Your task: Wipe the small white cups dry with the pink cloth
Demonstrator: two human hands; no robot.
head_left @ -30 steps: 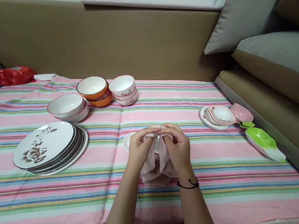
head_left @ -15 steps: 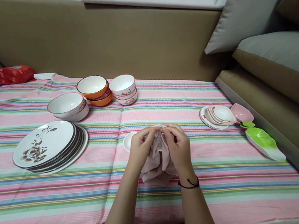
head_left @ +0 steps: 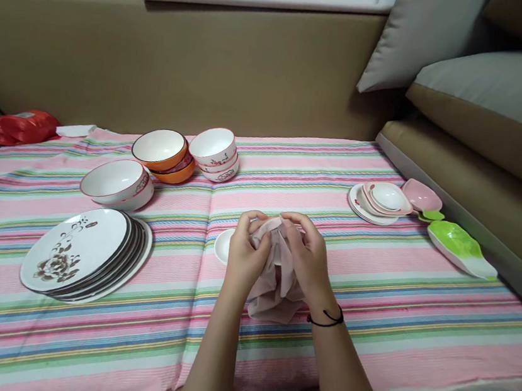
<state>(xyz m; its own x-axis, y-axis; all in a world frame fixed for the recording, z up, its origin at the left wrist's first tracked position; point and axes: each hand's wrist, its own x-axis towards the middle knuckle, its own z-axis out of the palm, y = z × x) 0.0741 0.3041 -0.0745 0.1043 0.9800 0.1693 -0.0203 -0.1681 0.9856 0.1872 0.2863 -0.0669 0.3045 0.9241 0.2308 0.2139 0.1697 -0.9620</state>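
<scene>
Both my hands are closed round a pale pink cloth (head_left: 273,286) held just above the striped tablecloth (head_left: 374,279) at the middle of the table. My left hand (head_left: 244,259) pinches the cloth from the left and my right hand (head_left: 306,258) grips it from the right, a black band on that wrist. The cloth is bunched between the fingers and hangs down toward me. Whatever may be wrapped inside it is hidden. A small white dish (head_left: 223,245) lies on the table just left of my left hand, partly behind it.
A stack of flower-patterned plates (head_left: 82,253) lies at the left. Behind it stand a white bowl (head_left: 117,181), orange bowls (head_left: 161,155) and stacked white bowls (head_left: 214,151). Small pink and white saucers (head_left: 381,201) and a green leaf dish (head_left: 459,245) sit at the right. Sofa cushions rise behind.
My fingers have shifted on the cloth, the left thumb and fingers now pinching it more from the side. The hands stay in the same spot.
</scene>
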